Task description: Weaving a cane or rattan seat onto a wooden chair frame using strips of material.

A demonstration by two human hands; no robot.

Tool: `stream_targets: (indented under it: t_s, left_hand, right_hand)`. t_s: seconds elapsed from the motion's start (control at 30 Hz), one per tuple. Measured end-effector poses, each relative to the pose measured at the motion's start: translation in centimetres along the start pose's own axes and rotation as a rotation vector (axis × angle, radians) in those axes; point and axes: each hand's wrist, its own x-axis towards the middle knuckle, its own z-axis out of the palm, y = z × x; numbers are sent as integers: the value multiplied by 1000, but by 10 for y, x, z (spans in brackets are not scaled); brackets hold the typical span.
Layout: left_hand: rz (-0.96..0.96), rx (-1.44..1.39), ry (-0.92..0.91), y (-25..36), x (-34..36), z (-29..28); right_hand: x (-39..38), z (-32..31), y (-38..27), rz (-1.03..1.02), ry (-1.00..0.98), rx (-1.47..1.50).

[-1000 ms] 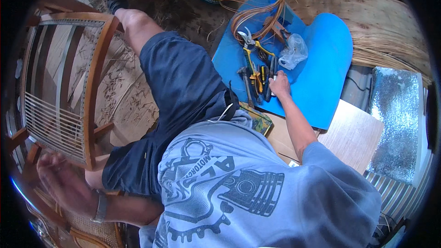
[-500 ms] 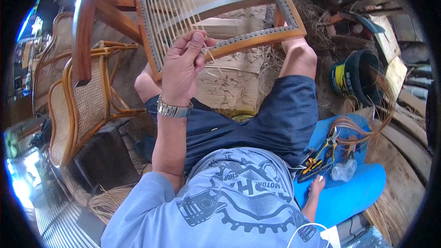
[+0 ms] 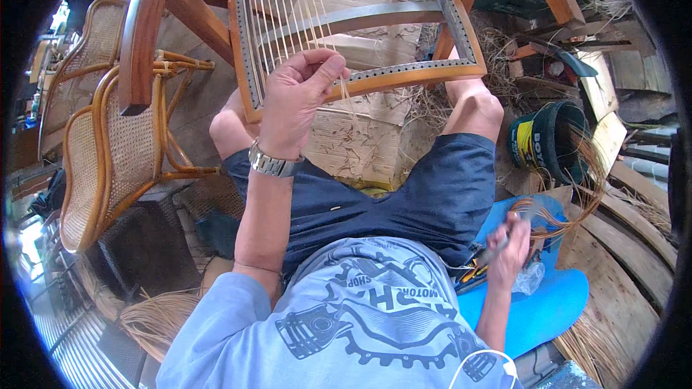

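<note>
My left hand [image 3: 299, 97] is raised at the near rail of a wooden chair frame [image 3: 404, 72], thumb and fingers pinched on a thin pale cane strand [image 3: 349, 101]. Parallel cane strands [image 3: 277, 11] run across the left part of the frame, which has a row of small holes along its rails. Low on the right, my right hand [image 3: 508, 252] is closed round a greyish hand tool [image 3: 494, 251], blurred by motion, so its exact kind does not show. Beneath that hand lie yellow-and-black handled tools [image 3: 472, 272] on a blue mat [image 3: 555, 302].
A dark bucket [image 3: 548, 140] with a coil of brown cane [image 3: 591, 180] stands at the right. Rattan chairs with woven panels [image 3: 126, 137] are at the left. Cardboard [image 3: 360, 144] covers the floor between my knees. A cane bundle [image 3: 158, 317] lies at lower left.
My right hand has come up from the blue mat, now gripping a tool. My left hand keeps its pinch on the strand, and the chair frame sits slightly higher in view.
</note>
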Motion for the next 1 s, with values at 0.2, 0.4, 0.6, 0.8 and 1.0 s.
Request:
stream_targets:
  t_s: [0.2,0.4,0.6,0.8,1.0]
  left_hand:
    - [68,190,-64,-4,3,-2]
    - [-13,94,-72,-1,8,-12]
    - [57,125,-120,-4,16,-12]
    - [-26,376,-205,-19,-14,1]
    - [1,498,-185,-21,-14,-5]
  right_hand:
    - [44,159,-39,-21,-775,68]
    - [57,236,-29,-107,-967,-406]
    - [56,264,-15,103,-928,-223]
    - [84,273,-35,208,-725,179]
    - [104,280,-45,152,-692,112]
